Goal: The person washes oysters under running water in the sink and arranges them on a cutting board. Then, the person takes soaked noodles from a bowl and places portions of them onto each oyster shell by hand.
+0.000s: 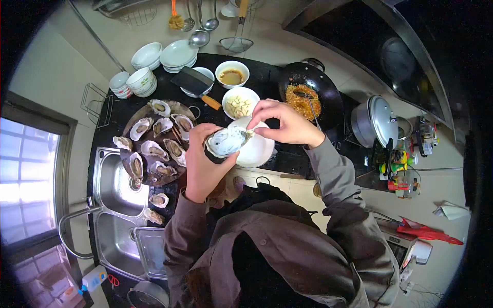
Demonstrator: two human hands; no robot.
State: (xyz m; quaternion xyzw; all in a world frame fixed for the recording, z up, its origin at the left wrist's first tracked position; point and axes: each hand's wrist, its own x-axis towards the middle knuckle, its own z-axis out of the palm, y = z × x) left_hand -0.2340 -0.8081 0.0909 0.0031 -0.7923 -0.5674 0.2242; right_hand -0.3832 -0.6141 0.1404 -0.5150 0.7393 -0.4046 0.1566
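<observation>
An oyster shell (226,142), pale inside, is held up in my left hand (203,161), whose fingers wrap round its left and lower edges. The fingers of my right hand (282,122) are pinched together at the shell's right end; whether they also grip something small there is hidden. Below and behind the shell is a white bowl (259,150), partly covered by both hands. Just above it stands a bowl of peeled garlic cloves (240,103). Several opened oysters (154,149) lie on a round dark board (134,117) left of my left hand.
A cleaver (192,84) rests across a bowl. Brown liquid fills another bowl (232,76). A wok (331,97) with reddish food is at the right, beside a lidded pot (375,122). Stacked bowls (141,82) stand at the back; a sink (115,192) is at the left.
</observation>
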